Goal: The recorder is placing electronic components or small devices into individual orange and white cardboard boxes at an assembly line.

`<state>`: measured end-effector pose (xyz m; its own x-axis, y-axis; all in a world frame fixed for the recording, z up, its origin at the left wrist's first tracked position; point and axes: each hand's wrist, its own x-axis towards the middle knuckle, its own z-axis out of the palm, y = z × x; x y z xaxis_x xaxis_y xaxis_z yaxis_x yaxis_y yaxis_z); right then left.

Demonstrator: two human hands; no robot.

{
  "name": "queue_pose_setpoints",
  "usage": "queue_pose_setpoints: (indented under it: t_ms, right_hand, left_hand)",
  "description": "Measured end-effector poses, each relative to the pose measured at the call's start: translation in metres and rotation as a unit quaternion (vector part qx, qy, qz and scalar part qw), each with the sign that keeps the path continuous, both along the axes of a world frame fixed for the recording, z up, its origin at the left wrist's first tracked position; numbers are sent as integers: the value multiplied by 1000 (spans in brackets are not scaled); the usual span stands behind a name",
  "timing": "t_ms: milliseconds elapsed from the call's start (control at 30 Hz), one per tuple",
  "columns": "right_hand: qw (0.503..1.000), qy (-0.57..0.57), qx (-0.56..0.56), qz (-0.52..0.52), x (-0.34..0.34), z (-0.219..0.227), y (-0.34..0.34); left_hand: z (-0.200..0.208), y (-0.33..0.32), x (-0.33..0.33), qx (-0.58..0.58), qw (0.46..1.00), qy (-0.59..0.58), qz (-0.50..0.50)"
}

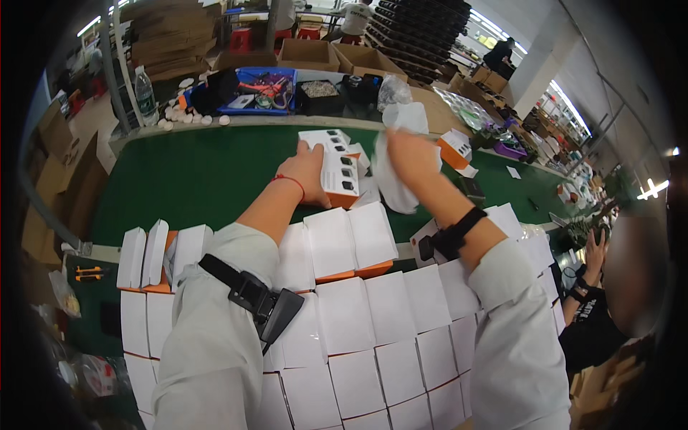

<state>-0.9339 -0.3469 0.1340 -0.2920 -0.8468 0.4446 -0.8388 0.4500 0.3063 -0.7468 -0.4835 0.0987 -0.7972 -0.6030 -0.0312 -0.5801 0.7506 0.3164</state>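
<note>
White-and-orange box (341, 175) sits on green counter (179, 168). Our left hand (304, 174) clasps its left side, fingers bent; right hand (413, 161), fingers gathered, grips motion-blurred white sheet (390, 183). We should brace box firmly, handle sheet gently.

Green worktop (201, 165), printed boxes (340, 174) at middle, another box (454, 149) toward right, white slip (514, 173)

So there's this white-and-orange box (340, 175) with little dark gadgets printed on its white faces, sitting about midway along the green tabletop (193, 168), held at a bit of a slant, with white flap-like bits poking out on its right. The other thing's a floppy white sheet or bag (393, 179), too blurry to say which, pinched near the top and hanging down over the same tabletop, right of its middle.
</note>
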Motion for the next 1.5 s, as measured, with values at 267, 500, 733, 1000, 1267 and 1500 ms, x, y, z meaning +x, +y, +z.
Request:
queue_pose_setpoints:
  t_ms: [267, 500, 733, 1000, 1267, 1500]
  right_hand:
    - [887, -299, -348, 60, -47, 22, 1]
    - [934, -119, -335, 33, -108, 21, 11]
    - [896, -442, 17, 32, -59, -40, -9]
    - [958, -244, -145, -37, -165, 0, 76]
    - [908, -228, 328, -129, 25, 43, 136]
    - [911, -261, 110, 299, 27, 26, 117]
  left_hand:
    - [-3, 2, -9, 32, 996, 76, -25]
    - [-2, 0, -5, 11, 1000, 17, -17]
    - [-15, -10, -8, 36, 972, 220, -68]
    - [-5, 4, -19, 84, 992, -43, 86]
    - [-2, -3, -10, -61, 994, 86, 16]
    - [-22, -4, -24, 232, 918, 138, -290]
